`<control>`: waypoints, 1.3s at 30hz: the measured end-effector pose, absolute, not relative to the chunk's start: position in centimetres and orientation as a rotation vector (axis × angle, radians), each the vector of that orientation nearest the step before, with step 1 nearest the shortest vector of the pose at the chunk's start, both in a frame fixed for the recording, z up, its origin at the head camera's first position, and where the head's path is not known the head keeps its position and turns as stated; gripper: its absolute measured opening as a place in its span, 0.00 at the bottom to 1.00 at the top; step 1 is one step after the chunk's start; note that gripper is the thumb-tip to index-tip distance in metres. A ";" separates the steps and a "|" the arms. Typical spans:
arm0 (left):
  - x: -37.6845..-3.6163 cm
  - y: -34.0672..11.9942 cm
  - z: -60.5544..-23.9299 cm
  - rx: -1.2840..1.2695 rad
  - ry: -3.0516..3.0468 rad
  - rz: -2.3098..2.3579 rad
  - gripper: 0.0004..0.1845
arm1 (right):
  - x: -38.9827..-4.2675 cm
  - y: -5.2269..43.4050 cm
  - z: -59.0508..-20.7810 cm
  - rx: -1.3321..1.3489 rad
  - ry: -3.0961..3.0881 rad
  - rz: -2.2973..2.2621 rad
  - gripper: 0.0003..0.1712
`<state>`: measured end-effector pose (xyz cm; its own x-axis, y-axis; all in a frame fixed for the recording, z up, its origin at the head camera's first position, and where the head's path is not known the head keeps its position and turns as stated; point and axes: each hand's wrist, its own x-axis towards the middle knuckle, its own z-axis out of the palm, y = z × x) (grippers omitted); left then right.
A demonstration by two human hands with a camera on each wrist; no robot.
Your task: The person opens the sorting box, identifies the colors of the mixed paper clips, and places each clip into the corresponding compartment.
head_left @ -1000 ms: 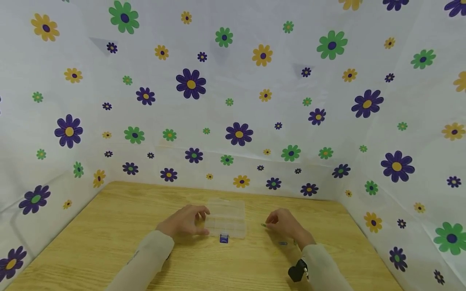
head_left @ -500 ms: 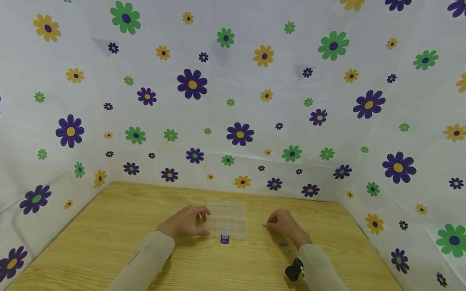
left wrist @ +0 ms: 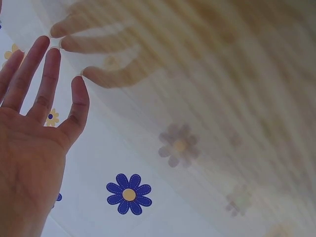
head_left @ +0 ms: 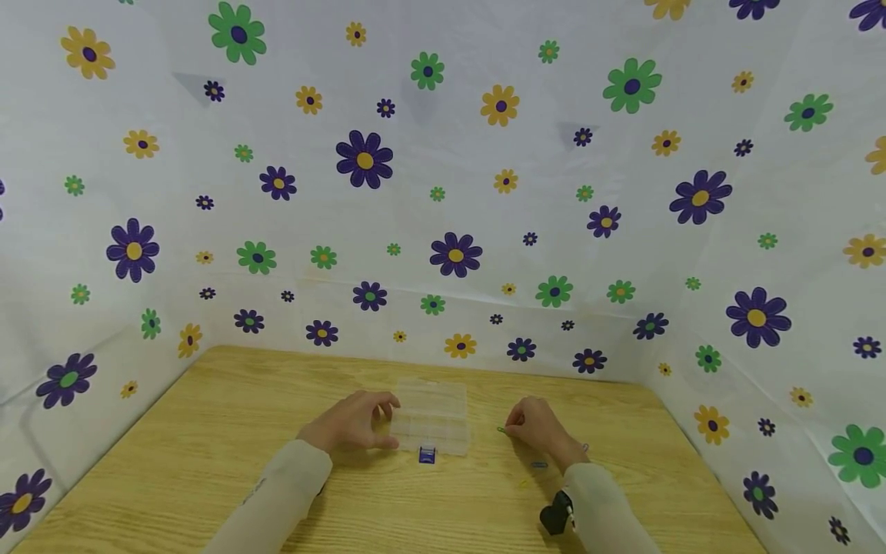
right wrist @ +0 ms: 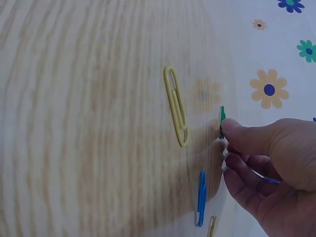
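Green clip (right wrist: pixel 222 120), pinched at its end by the right hand (head_left: pixel 543 428) near the desk (head_left: pixel 208 462) middle, looks light, thin and slippery; best gripped across its flat sides. Left hand (head_left: pixel 353 422) rests fingers-straight against the clear box (head_left: pixel 432 415).

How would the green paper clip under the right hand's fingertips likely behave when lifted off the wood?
The green paper clip looks thin and flat, so it is probably very light and fiddly to lift. The right hand pinches it at one end; it may pivot or slide on the smooth wooden table.
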<state>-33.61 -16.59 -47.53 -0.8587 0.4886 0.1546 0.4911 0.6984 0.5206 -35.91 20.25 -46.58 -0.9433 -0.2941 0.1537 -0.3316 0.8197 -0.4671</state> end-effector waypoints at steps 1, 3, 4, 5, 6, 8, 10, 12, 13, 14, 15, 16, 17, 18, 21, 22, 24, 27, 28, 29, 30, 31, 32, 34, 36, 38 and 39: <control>-33.6 -16.6 -47.5 -0.831 -2.894 -0.882 0.36 | -35.9 20.2 -46.5 0.502 -2.925 0.769 0.07; -33.6 -16.6 -47.6 -0.826 -2.900 -0.872 0.36 | -35.8 20.1 -46.4 0.496 -2.930 0.768 0.06; -33.6 -16.6 -47.6 -0.822 -2.902 -0.864 0.36 | -35.8 20.1 -46.4 0.497 -2.930 0.765 0.06; -33.6 -16.6 -47.6 -0.820 -2.904 -0.859 0.36 | -35.7 20.1 -46.4 0.502 -2.928 0.765 0.07; -33.7 -16.5 -47.6 -0.813 -2.908 -0.856 0.36 | -35.7 20.1 -46.4 0.512 -2.924 0.762 0.07; -33.7 -16.6 -47.6 -0.820 -2.903 -0.850 0.36 | -35.6 20.1 -46.4 0.526 -2.927 0.757 0.07; -33.8 -16.5 -47.7 -0.833 -2.895 -0.850 0.36 | -35.6 20.2 -46.5 0.542 -2.931 0.758 0.07; -33.8 -16.6 -47.7 -0.841 -2.892 -0.852 0.36 | -35.6 20.3 -46.5 0.568 -2.943 0.765 0.07; -33.8 -16.5 -47.6 -0.848 -2.890 -0.852 0.36 | -35.6 20.3 -46.5 0.585 -2.947 0.771 0.07; -33.8 -16.5 -47.6 -0.852 -2.888 -0.850 0.36 | -35.7 20.3 -46.6 0.601 -2.952 0.780 0.07; -33.7 -16.5 -47.5 -0.852 -2.889 -0.853 0.36 | -35.7 20.4 -46.6 0.622 -2.953 0.788 0.07; -33.6 -16.5 -47.5 -0.849 -2.892 -0.849 0.36 | -35.8 20.5 -46.7 0.644 -2.954 0.791 0.07; -33.6 -16.5 -47.4 -0.849 -2.892 -0.847 0.36 | -35.8 20.5 -46.7 0.663 -2.956 0.801 0.07; -33.5 -16.5 -47.3 -0.850 -2.892 -0.845 0.36 | -35.9 20.5 -46.8 0.678 -2.953 0.811 0.07; -33.4 -16.5 -47.2 -0.852 -2.888 -0.847 0.36 | -36.1 20.6 -46.9 0.685 -2.961 0.847 0.08; -33.4 -16.6 -47.2 -0.857 -2.885 -0.849 0.35 | -36.2 20.6 -46.8 0.678 -2.964 0.861 0.08; -33.5 -16.6 -47.3 -0.865 -2.877 -0.857 0.35 | -36.3 20.5 -46.8 0.676 -2.962 0.882 0.07; -33.5 -16.6 -47.3 -0.874 -2.868 -0.867 0.35 | -36.3 20.3 -46.8 0.697 -2.937 0.885 0.07; -33.5 -16.6 -47.4 -0.874 -2.869 -0.868 0.35 | -36.3 20.3 -46.8 0.711 -2.926 0.879 0.07; -33.6 -16.5 -47.4 -0.871 -2.871 -0.870 0.35 | -36.3 20.2 -46.7 0.725 -2.914 0.874 0.07; -33.6 -16.5 -47.4 -0.866 -2.874 -0.871 0.35 | -36.3 20.2 -46.7 0.740 -2.900 0.869 0.07; -33.6 -16.5 -47.4 -0.865 -2.874 -0.872 0.36 | -36.3 20.1 -46.7 0.753 -2.888 0.866 0.06; -33.6 -16.5 -47.5 -0.859 -2.878 -0.874 0.36 | -36.3 20.0 -46.7 0.757 -2.882 0.870 0.06; -33.7 -16.5 -47.6 -0.861 -2.879 -0.868 0.36 | -36.3 19.8 -46.6 0.750 -2.880 0.878 0.06; -33.8 -16.5 -47.7 -0.863 -2.879 -0.862 0.36 | -36.2 19.5 -46.5 0.731 -2.882 0.895 0.06; -33.9 -16.6 -47.7 -0.863 -2.880 -0.859 0.36 | -36.2 19.2 -46.3 0.707 -2.889 0.899 0.06; -33.9 -16.6 -47.7 -0.863 -2.880 -0.859 0.36 | -36.2 19.0 -46.3 0.703 -2.891 0.896 0.06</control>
<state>-33.89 -16.60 -47.70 -0.8475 0.5044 0.1653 0.5125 0.6966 0.5021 -36.24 19.05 -46.27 -0.8972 -0.4106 0.1627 -0.4307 0.7315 -0.5285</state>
